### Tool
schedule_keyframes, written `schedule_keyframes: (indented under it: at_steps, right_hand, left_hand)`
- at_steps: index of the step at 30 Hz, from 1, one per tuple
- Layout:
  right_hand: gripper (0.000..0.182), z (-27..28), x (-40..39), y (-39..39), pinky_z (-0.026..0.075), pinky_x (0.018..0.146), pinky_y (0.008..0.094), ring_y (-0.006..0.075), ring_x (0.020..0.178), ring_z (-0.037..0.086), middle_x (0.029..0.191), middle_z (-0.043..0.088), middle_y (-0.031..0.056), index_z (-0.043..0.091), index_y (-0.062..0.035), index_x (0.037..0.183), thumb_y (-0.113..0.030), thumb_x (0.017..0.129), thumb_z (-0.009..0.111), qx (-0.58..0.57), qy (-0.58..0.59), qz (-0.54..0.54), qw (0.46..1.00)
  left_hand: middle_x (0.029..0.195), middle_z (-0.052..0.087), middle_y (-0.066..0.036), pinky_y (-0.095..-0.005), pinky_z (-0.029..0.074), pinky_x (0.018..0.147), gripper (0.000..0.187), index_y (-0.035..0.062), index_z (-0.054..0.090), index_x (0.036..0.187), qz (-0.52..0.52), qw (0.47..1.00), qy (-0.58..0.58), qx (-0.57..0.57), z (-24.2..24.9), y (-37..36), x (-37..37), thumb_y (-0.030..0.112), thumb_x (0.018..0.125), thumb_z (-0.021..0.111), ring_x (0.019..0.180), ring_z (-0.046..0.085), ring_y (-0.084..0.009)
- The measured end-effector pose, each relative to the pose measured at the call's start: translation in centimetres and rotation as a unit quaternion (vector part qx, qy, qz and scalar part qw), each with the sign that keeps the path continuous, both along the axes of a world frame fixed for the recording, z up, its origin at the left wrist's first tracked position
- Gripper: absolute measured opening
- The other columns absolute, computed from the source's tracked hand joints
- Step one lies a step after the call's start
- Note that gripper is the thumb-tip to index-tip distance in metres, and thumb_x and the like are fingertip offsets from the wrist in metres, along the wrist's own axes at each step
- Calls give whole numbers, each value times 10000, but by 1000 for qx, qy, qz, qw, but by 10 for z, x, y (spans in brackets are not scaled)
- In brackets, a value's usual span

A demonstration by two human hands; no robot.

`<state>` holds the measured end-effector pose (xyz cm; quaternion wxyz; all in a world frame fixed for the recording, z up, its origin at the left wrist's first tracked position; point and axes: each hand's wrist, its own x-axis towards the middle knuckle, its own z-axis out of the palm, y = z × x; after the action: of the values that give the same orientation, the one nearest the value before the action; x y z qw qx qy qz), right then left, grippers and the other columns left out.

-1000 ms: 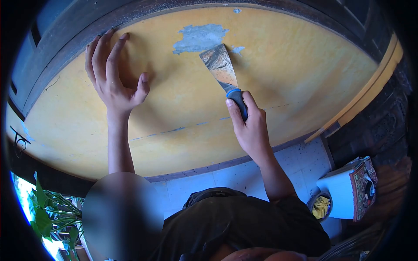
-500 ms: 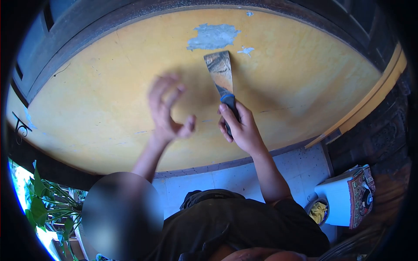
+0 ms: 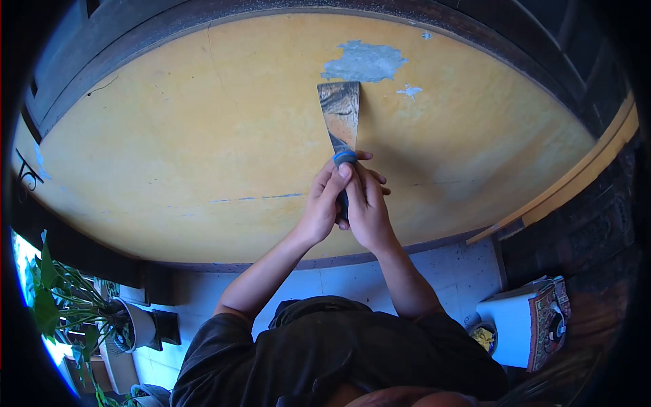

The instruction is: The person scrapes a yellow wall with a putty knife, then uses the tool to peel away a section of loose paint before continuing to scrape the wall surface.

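Note:
A putty knife with a wide, stained metal blade and a dark, blue-collared handle points up at a yellow wall. My right hand is wrapped around the handle. From the other side my left hand closes on the same handle, so most of the grip is hidden between the two palms. The blade's edge lies just below a bare grey patch where the paint has come off. A smaller chipped spot shows to the right of the blade.
A dark wooden frame borders the wall's top. Lower left stand a potted plant and a black wall bracket. Lower right, a white cabinet with a patterned cloth stands near a bin holding yellow material.
My left hand, raised and apart from the tool before, has come down and right to grip the handle with my right hand. The view has shifted slightly left.

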<state>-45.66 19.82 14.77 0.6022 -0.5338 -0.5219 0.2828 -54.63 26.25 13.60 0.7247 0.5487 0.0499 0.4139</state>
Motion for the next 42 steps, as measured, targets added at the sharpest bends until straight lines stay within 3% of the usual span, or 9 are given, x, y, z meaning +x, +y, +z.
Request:
schedule_keyframes:
  at_steps: [1,2,9,14,17,20,27,35,42]
  right_hand:
    - [393,8,-2,1,500,674,263,96,805,608,1022,622,70,555,-15,1354,-310,1113,454,0,-1,-4,1000]
    - [414,13,-3,4,496,554,276,134,723,628,1029,617,127,543,18,1335,-317,1106,459,6,6,1,1000]
    - [391,-21,-6,12,504,571,272,140,789,647,1016,625,130,562,11,1293,-317,1107,456,104,-57,-45,992]
    - [371,16,-12,5,542,710,323,182,879,656,1059,631,152,573,-20,1280,-327,1111,448,-49,37,-10,998]
    - [377,23,-8,5,534,821,358,214,955,650,1113,629,167,574,-34,1298,-337,1111,451,-76,73,25,994]
    - [404,2,-10,4,520,863,357,219,998,642,1153,620,166,562,-29,1324,-353,1108,457,3,32,-3,999]
    - [431,1,-8,16,501,875,328,204,1035,614,1208,576,176,555,-30,1351,-371,1105,460,-17,48,15,999]
    - [430,13,-10,4,518,739,316,172,880,622,1107,576,155,564,-16,1315,-375,1106,454,-32,78,30,996]
    - [427,11,-8,13,519,741,325,175,871,625,1047,604,153,564,0,1288,-368,1109,442,7,49,12,999]
  left_hand:
    - [1083,655,-221,-372,587,822,584,-35,429,1388,9,1000,15,-3,7,0,-2,460,1083,378,1003,711,-339]
    - [977,665,-192,-359,584,790,552,-37,461,1352,31,999,-2,-16,14,-2,0,441,1098,351,910,726,-321]
    - [943,665,-185,-349,585,740,538,-34,494,1293,53,998,23,-8,-5,0,-3,446,1109,335,839,717,-285]
    - [933,661,-174,-357,589,735,540,-23,507,1266,41,998,45,-5,7,10,-9,459,1116,315,837,714,-284]
    - [896,637,-115,-285,527,621,514,9,536,1262,32,998,49,-16,18,8,-13,455,1119,322,728,648,-190]
    - [781,583,0,-167,400,383,484,59,586,1249,41,998,34,-27,17,0,-13,457,1118,346,476,512,-27]
    - [792,589,-3,-176,444,397,510,55,585,1229,56,997,56,-12,28,5,-18,493,1107,355,515,543,-29]
    - [783,591,-15,-183,463,412,503,47,589,1214,63,996,55,-19,34,-7,-17,476,1113,348,524,554,-38]
    - [791,592,-20,-190,466,424,490,38,596,1203,70,997,38,-5,35,-4,-14,455,1118,353,546,567,-50]
